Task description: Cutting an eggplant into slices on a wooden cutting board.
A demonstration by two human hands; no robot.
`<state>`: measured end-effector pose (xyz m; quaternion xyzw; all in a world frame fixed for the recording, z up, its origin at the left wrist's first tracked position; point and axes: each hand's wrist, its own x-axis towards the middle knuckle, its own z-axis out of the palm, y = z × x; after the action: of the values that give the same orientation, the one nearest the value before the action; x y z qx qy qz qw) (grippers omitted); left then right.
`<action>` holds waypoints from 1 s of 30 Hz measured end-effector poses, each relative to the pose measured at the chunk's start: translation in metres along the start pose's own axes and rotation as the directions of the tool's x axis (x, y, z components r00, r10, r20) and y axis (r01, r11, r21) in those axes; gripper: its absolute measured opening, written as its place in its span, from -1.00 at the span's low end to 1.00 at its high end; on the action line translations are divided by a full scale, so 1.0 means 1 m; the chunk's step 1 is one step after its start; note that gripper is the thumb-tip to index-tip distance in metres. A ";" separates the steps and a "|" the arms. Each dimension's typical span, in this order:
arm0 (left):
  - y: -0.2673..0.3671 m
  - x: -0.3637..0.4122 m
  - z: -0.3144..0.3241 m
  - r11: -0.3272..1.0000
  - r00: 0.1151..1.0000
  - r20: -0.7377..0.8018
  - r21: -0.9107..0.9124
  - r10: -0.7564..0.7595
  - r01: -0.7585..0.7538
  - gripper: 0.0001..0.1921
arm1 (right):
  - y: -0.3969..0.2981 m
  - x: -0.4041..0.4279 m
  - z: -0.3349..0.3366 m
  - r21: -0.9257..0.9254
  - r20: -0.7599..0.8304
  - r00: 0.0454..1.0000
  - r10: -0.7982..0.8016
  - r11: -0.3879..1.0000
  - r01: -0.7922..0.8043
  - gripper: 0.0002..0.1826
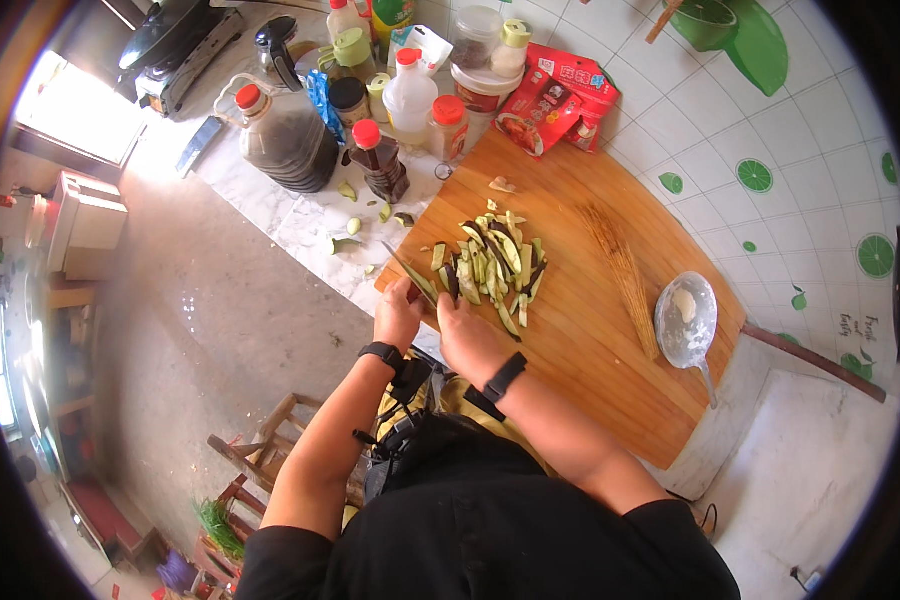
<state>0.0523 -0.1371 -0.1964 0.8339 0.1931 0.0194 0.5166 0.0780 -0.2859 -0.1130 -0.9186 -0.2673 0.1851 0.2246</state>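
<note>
A kitchen knife (406, 262), seen nearly edge-on, points away from me over the left edge of the wooden cutting board (570, 337). My right hand (465, 334) is closed at the near end of the knife, its handle hidden by the fingers. On the other side of the blade, my left hand (399, 311) has its fingers curled close against it; whether they pinch a piece is hidden. Just beyond both hands lies a heap of cut eggplant strips (487, 262), pale green with dark purple skin.
A bamboo whisk (622, 277) and a metal ladle (686, 319) lie on the board's right. Peel scraps (341, 245) litter the marble counter at left. Beyond stand a large dark-liquid jug (289, 146), a red-capped bottle (379, 169), and red food packets (547, 105).
</note>
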 end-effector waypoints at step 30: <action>0.137 -0.003 0.042 0.319 0.279 0.868 0.149 0.411 -0.936 -0.16 | 0.116 -0.126 -0.088 -0.312 -0.354 0.914 -0.196 0.946 0.082 -0.89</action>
<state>0.1007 -0.2274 -0.0960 0.8779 -0.4390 -0.1255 0.1446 0.0663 -0.4738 -0.0712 -0.9383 -0.3081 -0.0546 0.1474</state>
